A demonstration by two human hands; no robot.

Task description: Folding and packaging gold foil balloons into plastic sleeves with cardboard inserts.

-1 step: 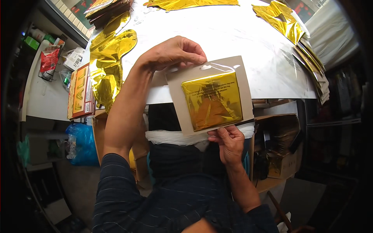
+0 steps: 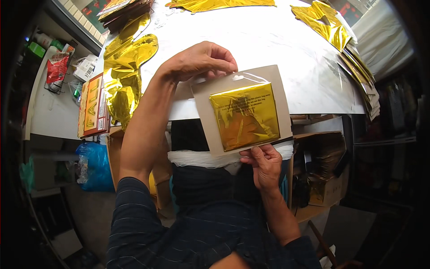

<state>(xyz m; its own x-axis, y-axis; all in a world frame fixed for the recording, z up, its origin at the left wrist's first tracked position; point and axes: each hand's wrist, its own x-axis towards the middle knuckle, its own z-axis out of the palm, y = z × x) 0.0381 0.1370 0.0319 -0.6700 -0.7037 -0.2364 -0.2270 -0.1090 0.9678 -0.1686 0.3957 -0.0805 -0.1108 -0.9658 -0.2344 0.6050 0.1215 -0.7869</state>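
flat grey card (image 2: 207, 117), shiny gold foil square (image 2: 248, 116) under clear plastic, tilted slightly, held up at top and bottom

- Wears a dark navy shirt (image 2: 210, 228), patterned with thin, pale, broken stripes.
- Has a loose left sleeve (image 2: 134, 210) ending near the elbow, finely striped like the shirt.
- Has a dark right sleeve (image 2: 302, 254), likewise stopping around the elbow.
- Shows bare forearms (image 2: 144, 127), a bare left hand (image 2: 199, 61) and a bare right hand (image 2: 266, 169).
- Wears a black lower garment (image 2: 197, 184), too dark to make out its cut.
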